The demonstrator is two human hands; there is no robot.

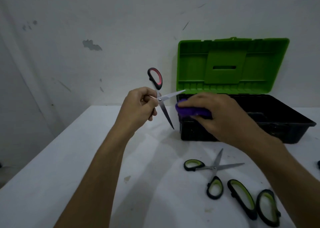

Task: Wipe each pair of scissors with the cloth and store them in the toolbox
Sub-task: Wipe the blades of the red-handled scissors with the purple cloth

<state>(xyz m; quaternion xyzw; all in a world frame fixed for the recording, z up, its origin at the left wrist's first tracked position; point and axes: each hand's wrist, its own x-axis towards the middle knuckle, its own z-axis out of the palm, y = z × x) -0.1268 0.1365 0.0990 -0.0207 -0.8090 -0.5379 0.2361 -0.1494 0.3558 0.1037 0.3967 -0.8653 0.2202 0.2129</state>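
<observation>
Lying nearest, at the lower right of the frame, are green-handled scissors [213,171] spread open on the white tablecloth [69,167], with another green-handled pair [252,203] beside them. Mid-frame, the left hand [138,106] pinches red-handled scissors [160,96] near the pivot, steel blades splayed; the right hand [218,113] grips a bunched, fuzzy purple cloth [192,110] just beside them. Wiping from pivot toward tip, away from the edge, seems safest. Behind stands the open toolbox [294,120], black ribbed plastic tub, green lid.
</observation>
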